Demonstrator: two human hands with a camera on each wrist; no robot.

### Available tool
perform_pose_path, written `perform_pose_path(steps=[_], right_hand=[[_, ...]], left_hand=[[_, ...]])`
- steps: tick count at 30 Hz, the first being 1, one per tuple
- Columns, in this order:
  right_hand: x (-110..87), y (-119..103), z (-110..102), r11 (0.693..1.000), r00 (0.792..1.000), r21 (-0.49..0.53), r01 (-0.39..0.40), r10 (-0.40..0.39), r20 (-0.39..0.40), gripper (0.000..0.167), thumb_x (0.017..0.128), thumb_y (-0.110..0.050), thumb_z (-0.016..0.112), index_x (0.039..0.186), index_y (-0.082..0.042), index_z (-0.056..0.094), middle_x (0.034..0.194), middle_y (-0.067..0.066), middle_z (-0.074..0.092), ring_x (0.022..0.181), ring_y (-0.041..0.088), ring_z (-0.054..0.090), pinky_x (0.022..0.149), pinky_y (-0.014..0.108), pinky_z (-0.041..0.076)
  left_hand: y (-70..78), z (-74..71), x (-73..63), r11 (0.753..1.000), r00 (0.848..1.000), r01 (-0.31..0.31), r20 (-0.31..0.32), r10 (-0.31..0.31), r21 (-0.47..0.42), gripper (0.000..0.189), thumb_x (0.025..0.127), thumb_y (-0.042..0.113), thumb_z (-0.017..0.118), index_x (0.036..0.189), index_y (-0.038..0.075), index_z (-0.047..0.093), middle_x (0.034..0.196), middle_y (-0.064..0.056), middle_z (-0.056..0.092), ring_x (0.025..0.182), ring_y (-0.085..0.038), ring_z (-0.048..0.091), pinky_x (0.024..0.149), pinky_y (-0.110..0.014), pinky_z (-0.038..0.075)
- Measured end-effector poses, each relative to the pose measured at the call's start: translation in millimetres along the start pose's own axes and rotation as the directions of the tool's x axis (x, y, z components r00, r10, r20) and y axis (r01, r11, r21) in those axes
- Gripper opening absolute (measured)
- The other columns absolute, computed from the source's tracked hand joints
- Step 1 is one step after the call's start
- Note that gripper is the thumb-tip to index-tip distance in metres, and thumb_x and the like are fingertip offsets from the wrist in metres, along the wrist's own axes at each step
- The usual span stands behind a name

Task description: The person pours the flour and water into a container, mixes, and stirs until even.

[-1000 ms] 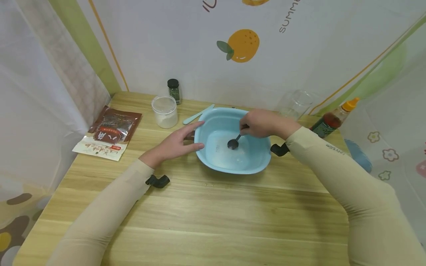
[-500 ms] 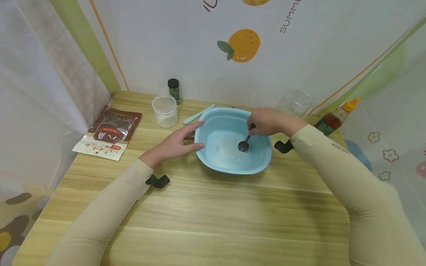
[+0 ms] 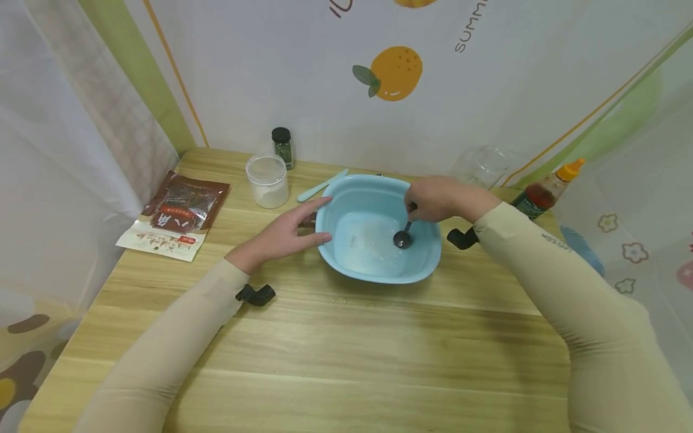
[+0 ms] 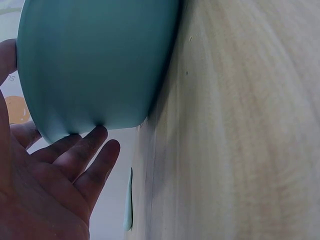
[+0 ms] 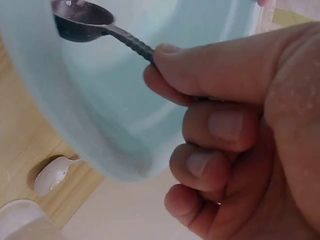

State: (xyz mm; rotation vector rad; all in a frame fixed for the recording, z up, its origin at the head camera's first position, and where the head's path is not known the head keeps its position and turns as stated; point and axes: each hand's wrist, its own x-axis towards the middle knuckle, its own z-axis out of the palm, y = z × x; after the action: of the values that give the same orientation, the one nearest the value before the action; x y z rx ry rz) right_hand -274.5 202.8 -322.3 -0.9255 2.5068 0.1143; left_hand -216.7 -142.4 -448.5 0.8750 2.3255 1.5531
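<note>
A light blue plastic basin point(image 3: 368, 191) stands on the wooden table, with pale specks on its bottom. My left hand point(image 3: 278, 237) holds its left side: thumb and index finger reach over the rim, and the other fingers press the outer wall point(image 4: 95, 70) in the left wrist view. Inside the basin, low over its right part, is a black measuring spoon point(image 3: 402, 240) with a deep round bowl. My right hand point(image 3: 435, 198) pinches its ridged handle point(image 5: 132, 44) between thumb and index finger; the remaining fingers are curled below.
Behind the basin's left side lie a pale blue utensil point(image 3: 323, 185), a clear jar of white powder point(image 3: 269, 186) and a black-capped herb jar point(image 3: 283, 149). A brown packet point(image 3: 175, 216) is further left. On the right stand a drinking glass point(image 3: 487, 168) and a sauce bottle point(image 3: 538, 195).
My right hand has carried the measuring spoon rightward within the basin, from near its middle toward the right wall. The left hand keeps its hold on the rim.
</note>
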Motion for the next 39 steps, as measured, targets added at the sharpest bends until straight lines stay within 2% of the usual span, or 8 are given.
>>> perform_pose_path(steps=[7,14,18,21,26,32,35,39], right_hand=[[0.8,-3,3,0.995,0.996,0.061,0.073,-0.076,0.049,0.014,0.106,-0.021,0.076,0.096,-0.013,0.08,0.09,-0.002,0.073,0.082,0.018,0.065,0.078,0.04,0.058],[0.1,-3,2,0.998,0.999,0.056,0.042,-0.044,0.024,0.013,0.105,-0.017,0.076,0.094,-0.011,0.08,0.089,0.0,0.073,0.08,0.018,0.063,0.076,0.04,0.057],[2.6,-8,4,0.989,0.989,0.101,0.104,-0.113,0.091,0.015,0.107,-0.021,0.075,0.095,-0.014,0.08,0.089,-0.003,0.073,0.08,0.017,0.064,0.076,0.039,0.056],[7.3,-9,6,0.979,0.986,0.14,0.145,-0.155,0.063,0.015,0.108,-0.018,0.073,0.097,-0.011,0.081,0.091,-0.002,0.074,0.082,0.017,0.064,0.078,0.039,0.057],[6.6,-5,4,0.992,0.998,0.104,0.068,-0.068,-0.005,0.014,0.107,-0.015,0.074,0.099,-0.008,0.083,0.091,0.002,0.075,0.081,0.018,0.063,0.077,0.04,0.057],[7.3,-12,6,0.987,0.987,0.115,0.111,-0.123,0.104,0.017,0.108,-0.023,0.074,0.099,-0.011,0.082,0.091,-0.002,0.074,0.081,0.017,0.064,0.078,0.04,0.056],[11.9,-15,8,0.977,0.986,0.147,0.152,-0.161,0.052,0.017,0.109,-0.021,0.073,0.1,-0.01,0.082,0.09,-0.002,0.074,0.081,0.017,0.063,0.078,0.04,0.055],[13.5,-12,8,0.986,0.994,0.132,0.1,-0.094,-0.045,0.016,0.109,-0.017,0.072,0.1,-0.007,0.082,0.087,0.0,0.073,0.079,0.019,0.062,0.076,0.04,0.055]], left_hand=[[2.9,0.4,-0.1,1.0,1.0,-0.001,-0.002,0.001,0.005,0.085,0.107,0.022,0.078,0.177,0.01,0.03,0.171,-0.016,0.046,0.144,-0.036,0.062,0.118,-0.048,0.054],[3.2,0.6,-0.6,1.0,1.0,-0.003,-0.003,0.003,-0.002,0.086,0.107,0.021,0.078,0.177,0.011,0.03,0.171,-0.017,0.046,0.145,-0.036,0.062,0.119,-0.048,0.053],[2.8,0.2,-0.3,1.0,1.0,-0.005,-0.004,0.005,0.0,0.085,0.107,0.022,0.078,0.177,0.011,0.03,0.172,-0.016,0.045,0.144,-0.036,0.062,0.119,-0.049,0.054],[2.8,-0.1,-0.7,1.0,1.0,-0.009,-0.003,0.009,-0.004,0.085,0.107,0.022,0.078,0.177,0.011,0.031,0.172,-0.016,0.045,0.144,-0.036,0.062,0.119,-0.05,0.053],[0.6,-0.2,-0.2,1.0,1.0,-0.012,0.0,0.012,-0.006,0.086,0.107,0.021,0.078,0.177,0.011,0.03,0.172,-0.015,0.045,0.143,-0.036,0.063,0.118,-0.05,0.054],[0.2,0.1,-0.1,1.0,1.0,-0.012,-0.004,0.012,-0.001,0.085,0.107,0.024,0.078,0.177,0.012,0.031,0.173,-0.015,0.044,0.143,-0.036,0.062,0.118,-0.05,0.054],[1.0,-0.1,0.0,1.0,1.0,-0.015,-0.002,0.015,-0.004,0.085,0.107,0.024,0.078,0.177,0.011,0.03,0.172,-0.016,0.044,0.143,-0.037,0.062,0.118,-0.051,0.053],[1.5,-0.6,0.8,1.0,1.0,-0.014,0.003,0.014,-0.006,0.086,0.107,0.023,0.078,0.177,0.01,0.03,0.172,-0.016,0.045,0.143,-0.037,0.062,0.118,-0.05,0.053]])
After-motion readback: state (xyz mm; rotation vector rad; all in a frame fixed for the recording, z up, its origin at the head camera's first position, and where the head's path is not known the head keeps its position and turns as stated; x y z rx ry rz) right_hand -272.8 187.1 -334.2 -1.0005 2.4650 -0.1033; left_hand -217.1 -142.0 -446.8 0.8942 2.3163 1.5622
